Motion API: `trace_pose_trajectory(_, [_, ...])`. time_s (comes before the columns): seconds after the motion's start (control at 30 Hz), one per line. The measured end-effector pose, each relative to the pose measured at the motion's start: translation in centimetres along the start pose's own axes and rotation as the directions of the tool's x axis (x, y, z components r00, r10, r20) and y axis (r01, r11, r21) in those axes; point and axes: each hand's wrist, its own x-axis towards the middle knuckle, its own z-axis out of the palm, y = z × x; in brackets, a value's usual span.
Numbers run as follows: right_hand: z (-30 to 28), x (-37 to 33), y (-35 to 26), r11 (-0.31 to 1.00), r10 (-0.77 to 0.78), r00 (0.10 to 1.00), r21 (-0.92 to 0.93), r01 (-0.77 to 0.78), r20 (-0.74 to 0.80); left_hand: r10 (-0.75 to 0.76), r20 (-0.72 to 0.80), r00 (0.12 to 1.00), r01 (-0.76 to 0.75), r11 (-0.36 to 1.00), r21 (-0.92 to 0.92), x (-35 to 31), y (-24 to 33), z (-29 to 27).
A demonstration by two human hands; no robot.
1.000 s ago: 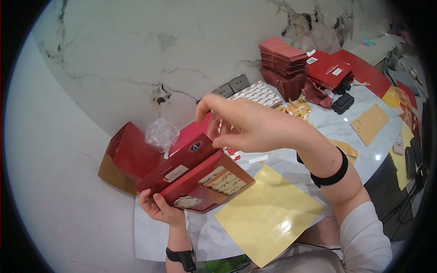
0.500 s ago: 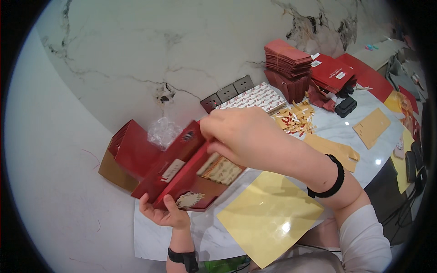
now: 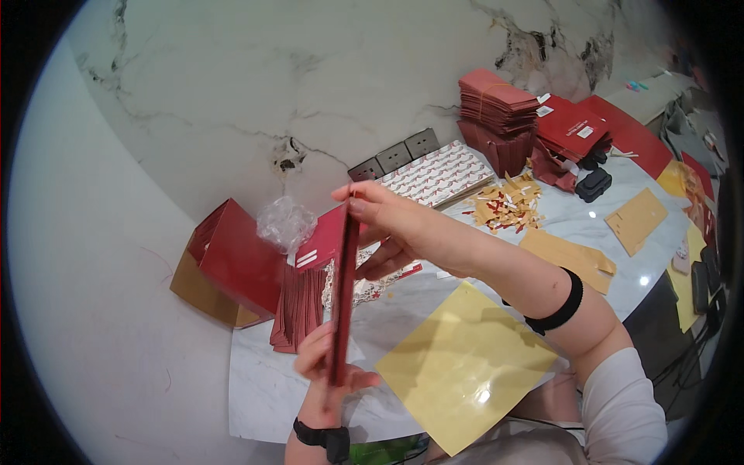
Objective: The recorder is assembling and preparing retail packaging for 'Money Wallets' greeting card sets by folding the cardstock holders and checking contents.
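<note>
A thin red folder (image 3: pixel 342 298) stands nearly edge-on in front of me, so its faces and anything inside are hidden. My left hand (image 3: pixel 322 363) is closed around its lower end, somewhat blurred. Up at the top end, my right hand (image 3: pixel 387 221) pinches the edge between thumb and fingers. Just behind the folder lie a pile of cream patterned paper pieces (image 3: pixel 368 285), a bundle of dark red folded cards (image 3: pixel 297 310) and a bright red card piece (image 3: pixel 322 239). A yellow sheet (image 3: pixel 465 368) lies flat beneath my right forearm.
A red-lined cardboard box (image 3: pixel 240 260) and crumpled clear plastic (image 3: pixel 285 225) stand left. Along the wall are a power strip (image 3: pixel 394 157), patterned sheets (image 3: pixel 438 177) and stacked red envelopes (image 3: pixel 497 116). Paper scraps (image 3: pixel 508 205), tan paper (image 3: pixel 570 260) and a black case (image 3: pixel 594 185) lie right.
The folder was spread with its cream contents showing; it has turned edge-on and its leaves have come together. Moving it right uncovers the dark red cards and cream pieces behind.
</note>
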Motion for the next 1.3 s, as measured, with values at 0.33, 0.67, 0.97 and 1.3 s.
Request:
trace_pose_trajectory(0.33, [-3.1,0.7,1.1,0.943,-0.244,0.961,-0.201,0.267,0.128,-0.085,-0.027,0.996,0.055,0.82,-0.569,-0.4,0.6,2.8])
trace_pose_trajectory(0.67, [2.2,-1.3,1.7,0.699,-0.301,0.857,-0.515,0.497,0.419,-0.486,0.084,0.87,0.456,0.728,-0.511,2.3,-1.5,1.1])
trace_pose_trajectory(0.97, [4.4,-3.2,0.8,0.475,-0.397,0.727,-0.552,0.685,0.56,-0.257,-0.171,0.951,0.276,0.956,0.098,1.6,-0.7,-0.7])
trace_pose_trajectory(1.3, [4.0,-3.9,-0.6,0.133,-0.285,0.757,-0.758,0.639,0.588,-0.284,0.066,0.956,0.292,0.94,-0.179,1.2,-0.8,-1.0])
